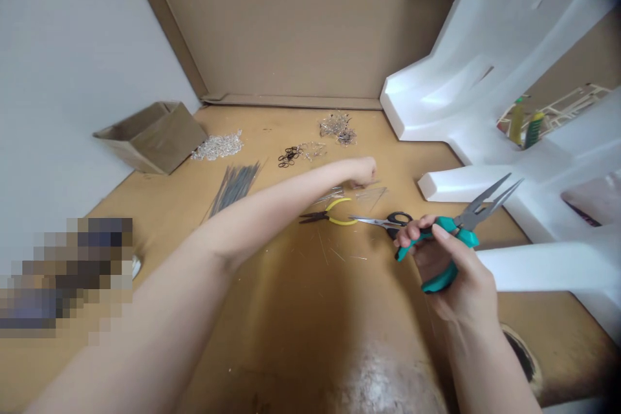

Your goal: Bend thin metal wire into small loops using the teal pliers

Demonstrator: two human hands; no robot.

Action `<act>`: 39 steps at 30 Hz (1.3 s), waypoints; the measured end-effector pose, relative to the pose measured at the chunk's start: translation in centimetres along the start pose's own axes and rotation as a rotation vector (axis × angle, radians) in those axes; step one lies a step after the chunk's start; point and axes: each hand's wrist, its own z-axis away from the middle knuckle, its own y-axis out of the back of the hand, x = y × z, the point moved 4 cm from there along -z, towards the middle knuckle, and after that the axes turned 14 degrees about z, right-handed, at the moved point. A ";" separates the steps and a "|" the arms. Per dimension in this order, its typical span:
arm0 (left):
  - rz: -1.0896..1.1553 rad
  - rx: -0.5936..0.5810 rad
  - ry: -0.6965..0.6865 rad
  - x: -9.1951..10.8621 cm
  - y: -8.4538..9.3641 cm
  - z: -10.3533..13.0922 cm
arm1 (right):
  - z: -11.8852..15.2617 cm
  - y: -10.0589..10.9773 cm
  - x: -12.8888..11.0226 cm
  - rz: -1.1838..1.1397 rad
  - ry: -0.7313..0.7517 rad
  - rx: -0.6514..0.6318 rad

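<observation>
Teal-handled long-nose pliers (449, 233) are held in my right hand (466, 278), jaws parted and pointing up to the right. My left hand (363, 171) reaches far across the table, its fingers curled in over some thin wire pieces (371, 194); whatever it pinches is hidden. Just below lie yellow-handled pliers (342, 212) and scissors (383, 222) with black handles. Beyond my left forearm is a bundle of grey wires (235, 187). Black rings (290, 156) and small wire shapes (313, 151) lie farther back, near a tangled heap of wire pieces (336, 123).
An open cardboard box (155, 136) stands at the back left beside a pile of clear beads (218, 145). White moulded plastic (451, 186) juts over the table's right side. A cardboard panel (291, 26) rises behind. Loose wire bits (359, 257) are scattered on the wooden tabletop (291, 310).
</observation>
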 end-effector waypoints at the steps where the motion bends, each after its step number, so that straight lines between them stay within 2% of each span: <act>1: -0.011 0.006 0.002 0.0 0.1 0.1 | 0.0 0.0 0.0 -0.001 0.003 0.002; 5: -0.067 0.081 -0.002 -0.8 1.7 2.1 | -0.1 0.1 0.1 0.011 -0.010 0.010; 9: -0.198 0.121 0.052 -3.1 3.0 5.5 | -0.3 0.1 0.3 0.020 -0.018 0.007; 12: -0.241 0.183 0.089 -5.2 3.1 7.9 | -0.4 -0.1 0.6 0.024 -0.020 -0.014; 15: -0.223 0.193 0.115 -6.5 2.2 10.1 | -0.5 -0.3 0.8 0.035 -0.013 -0.022; 18: -0.149 0.112 0.068 -6.4 0.7 12.3 | -0.6 -0.4 1.1 0.050 -0.015 -0.028; 20: -0.128 0.068 -0.028 -5.7 -0.5 13.9 | -0.6 -0.3 1.2 0.057 -0.019 -0.029; 23: -0.198 0.124 -0.263 -4.3 -2.1 16.0 | -0.7 -0.2 1.4 0.059 -0.020 -0.029; 24: -0.230 0.152 -0.286 -4.1 -2.6 16.4 | -0.7 -0.2 1.5 0.058 -0.021 -0.028; 25: -0.247 0.185 -0.263 -4.1 -3.1 16.7 | -0.7 -0.2 1.5 0.057 -0.025 -0.027; 27: -0.229 0.216 -0.129 -4.4 -4.0 16.7 | -0.8 -0.2 1.6 0.051 -0.036 -0.026; 29: -0.176 0.205 0.027 -4.8 -4.9 16.3 | -0.8 -0.2 1.7 0.043 -0.051 -0.029; 31: -0.162 0.196 0.115 -4.9 -5.5 15.9 | -0.8 -0.2 1.7 0.037 -0.058 -0.034; 35: -0.276 0.126 0.158 -4.3 -6.1 15.5 | -0.8 0.0 1.8 0.028 -0.050 -0.034; 39: -0.338 0.054 0.144 -3.8 -6.6 16.3 | -0.8 -0.1 1.8 0.002 -0.031 -0.041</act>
